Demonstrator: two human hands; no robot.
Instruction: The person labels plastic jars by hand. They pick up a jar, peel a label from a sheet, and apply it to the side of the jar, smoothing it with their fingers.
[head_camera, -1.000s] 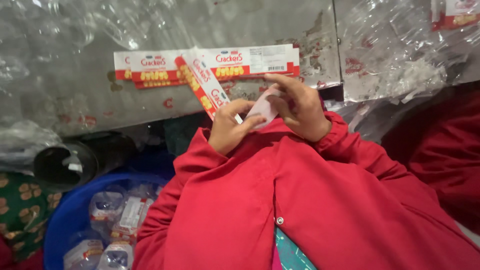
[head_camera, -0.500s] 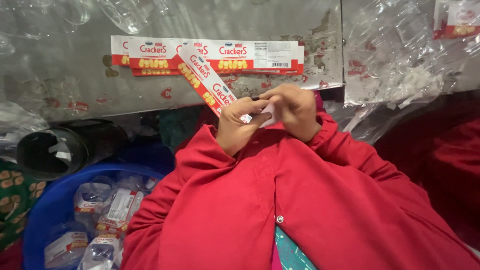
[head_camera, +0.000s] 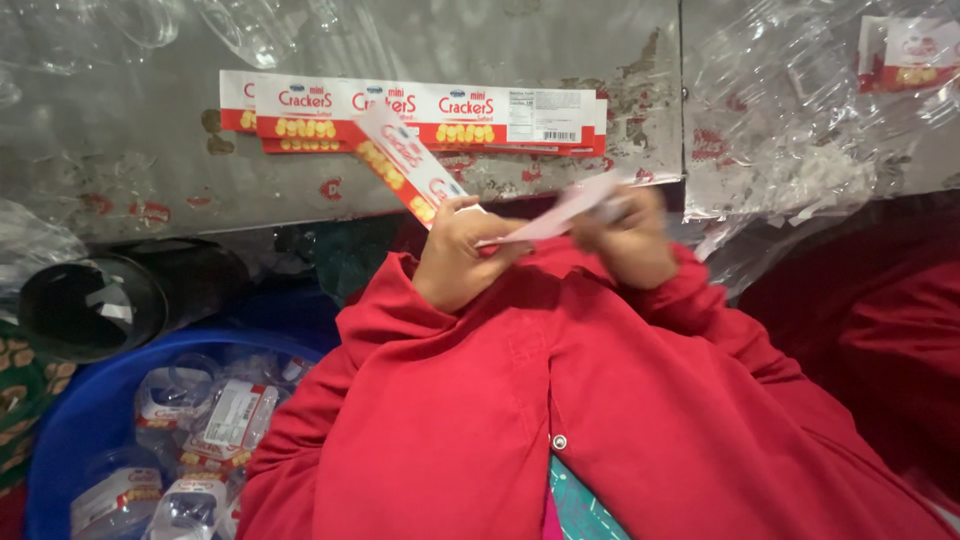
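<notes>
1. The left hand (head_camera: 462, 252) and the right hand (head_camera: 632, 240) meet near the middle of the scene, just above two red sleeves (head_camera: 560, 400).
2. Both hands pinch one pale paper label strip (head_camera: 556, 213), which stretches between them. The left fingers are pressed together on its near end. The right hand is blurred, but its fingers are closed on the far end.
3. A second red and white label strip (head_camera: 402, 162) runs diagonally from the left hand up to the far left.
4. Further away, a stack of flat red and white labels (head_camera: 420, 112) lies on a worn grey table (head_camera: 140, 130).
5. Crumpled clear plastic film (head_camera: 790, 120) covers the far right of the table.
6. At the near left, a blue tub (head_camera: 95, 400) holds clear plastic containers (head_camera: 215, 420).
7. Beside the tub, at the left, lies a black tube (head_camera: 95, 305).
</notes>
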